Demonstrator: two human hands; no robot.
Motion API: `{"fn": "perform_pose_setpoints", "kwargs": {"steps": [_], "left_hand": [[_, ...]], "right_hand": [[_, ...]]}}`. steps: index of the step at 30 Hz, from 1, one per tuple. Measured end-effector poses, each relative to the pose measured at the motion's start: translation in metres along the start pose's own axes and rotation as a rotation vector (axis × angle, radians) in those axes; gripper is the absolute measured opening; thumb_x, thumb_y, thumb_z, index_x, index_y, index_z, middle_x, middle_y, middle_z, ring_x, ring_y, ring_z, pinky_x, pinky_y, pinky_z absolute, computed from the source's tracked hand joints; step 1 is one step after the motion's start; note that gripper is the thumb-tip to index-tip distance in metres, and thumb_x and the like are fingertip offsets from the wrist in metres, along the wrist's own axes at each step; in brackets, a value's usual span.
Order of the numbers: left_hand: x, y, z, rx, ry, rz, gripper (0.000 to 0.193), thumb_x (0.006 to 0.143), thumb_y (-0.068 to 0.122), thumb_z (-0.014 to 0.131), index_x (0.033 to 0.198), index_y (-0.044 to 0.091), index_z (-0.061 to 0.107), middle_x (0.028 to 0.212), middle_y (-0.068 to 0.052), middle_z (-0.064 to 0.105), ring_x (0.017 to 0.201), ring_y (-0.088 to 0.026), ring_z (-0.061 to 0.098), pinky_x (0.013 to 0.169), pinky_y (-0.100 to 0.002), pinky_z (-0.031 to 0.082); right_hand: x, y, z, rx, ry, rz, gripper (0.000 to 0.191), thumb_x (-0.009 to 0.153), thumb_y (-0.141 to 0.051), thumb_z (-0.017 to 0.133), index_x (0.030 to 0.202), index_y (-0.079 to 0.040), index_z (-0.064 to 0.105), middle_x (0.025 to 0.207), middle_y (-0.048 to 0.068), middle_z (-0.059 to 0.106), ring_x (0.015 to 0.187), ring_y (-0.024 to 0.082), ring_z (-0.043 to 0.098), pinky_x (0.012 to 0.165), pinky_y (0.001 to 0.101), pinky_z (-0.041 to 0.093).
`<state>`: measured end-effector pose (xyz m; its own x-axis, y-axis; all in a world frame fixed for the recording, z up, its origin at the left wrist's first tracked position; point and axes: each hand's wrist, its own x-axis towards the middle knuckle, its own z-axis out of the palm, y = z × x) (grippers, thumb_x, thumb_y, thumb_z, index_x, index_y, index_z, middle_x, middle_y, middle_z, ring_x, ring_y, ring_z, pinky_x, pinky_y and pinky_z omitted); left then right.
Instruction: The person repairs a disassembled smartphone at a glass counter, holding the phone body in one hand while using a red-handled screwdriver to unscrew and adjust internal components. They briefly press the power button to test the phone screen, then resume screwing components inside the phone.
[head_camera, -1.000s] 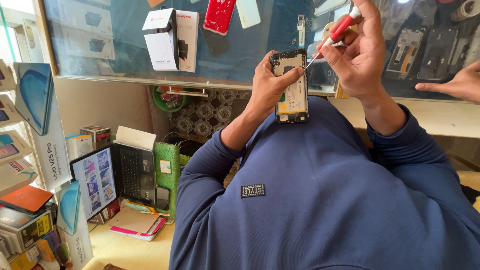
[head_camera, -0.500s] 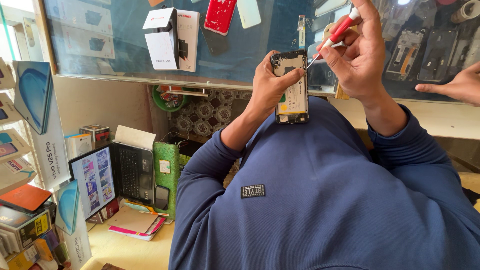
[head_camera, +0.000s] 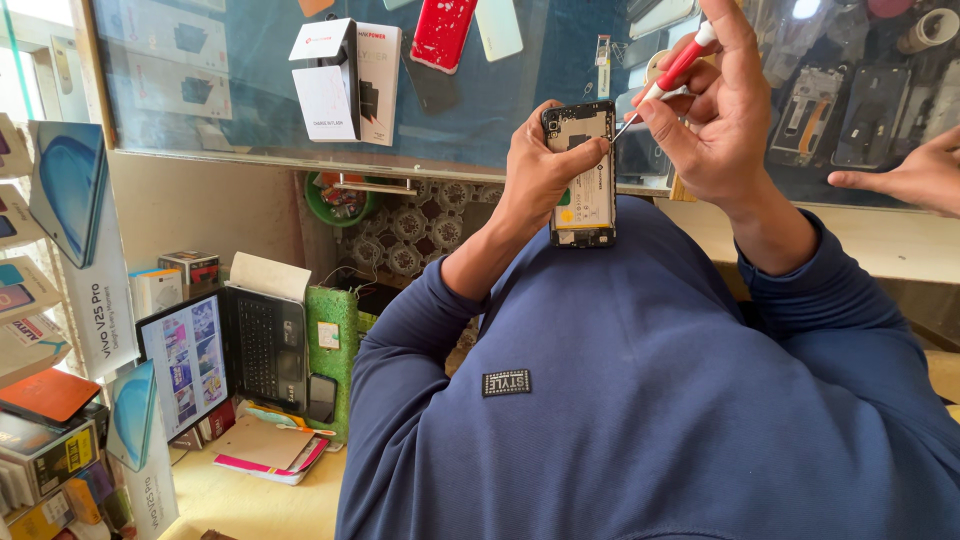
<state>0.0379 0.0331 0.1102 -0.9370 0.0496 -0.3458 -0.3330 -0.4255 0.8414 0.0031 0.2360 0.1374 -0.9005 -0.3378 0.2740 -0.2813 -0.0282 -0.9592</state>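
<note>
My left hand (head_camera: 540, 175) grips an opened phone (head_camera: 584, 185) with its back cover off, held upright in front of a glass counter. Its inner board and a pale battery face me. My right hand (head_camera: 715, 120) holds a red-handled screwdriver (head_camera: 678, 66), and the thin metal tip touches the phone's upper right corner. Both arms are in dark blue sleeves, and my blue sweatshirt (head_camera: 640, 400) fills the lower part of the view.
A glass display counter (head_camera: 230, 90) holds boxes, a red phone case (head_camera: 442, 32) and phone parts. Another person's hand (head_camera: 905, 180) rests on the counter at right. An open laptop (head_camera: 225, 350), a green pad and stacked phone boxes (head_camera: 60, 300) crowd the left.
The phone and both hands have stayed in nearly the same place. The screwdriver tip remains at the phone's upper corner, with only a slight shift of my right hand.
</note>
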Motion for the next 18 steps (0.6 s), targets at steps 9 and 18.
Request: {"fn": "perform_pose_setpoints", "kwargs": {"steps": [9, 18], "left_hand": [[-0.0018, 0.0034, 0.0006, 0.018, -0.001, 0.000, 0.027, 0.081, -0.001, 0.080, 0.101, 0.000, 0.061, 0.087, -0.007, 0.072, 0.073, -0.011, 0.069, 0.066, -0.028, 0.059], [-0.0008, 0.0021, -0.0002, 0.024, -0.003, -0.002, 0.027, 0.081, -0.001, 0.080, 0.100, 0.001, 0.061, 0.087, -0.007, 0.072, 0.073, -0.011, 0.069, 0.067, -0.028, 0.059]], "right_hand": [[0.0037, -0.0024, 0.0002, -0.042, -0.027, -0.058, 0.073, 0.112, 0.012, 0.066, 0.164, -0.008, 0.021, 0.127, 0.013, 0.050, 0.107, 0.017, 0.065, 0.099, 0.0344, 0.066], [0.0057, -0.0062, 0.0010, -0.062, -0.031, -0.078, 0.072, 0.111, 0.013, 0.065, 0.164, -0.008, 0.020, 0.125, 0.015, 0.051, 0.105, 0.018, 0.066, 0.097, 0.0341, 0.067]]}}
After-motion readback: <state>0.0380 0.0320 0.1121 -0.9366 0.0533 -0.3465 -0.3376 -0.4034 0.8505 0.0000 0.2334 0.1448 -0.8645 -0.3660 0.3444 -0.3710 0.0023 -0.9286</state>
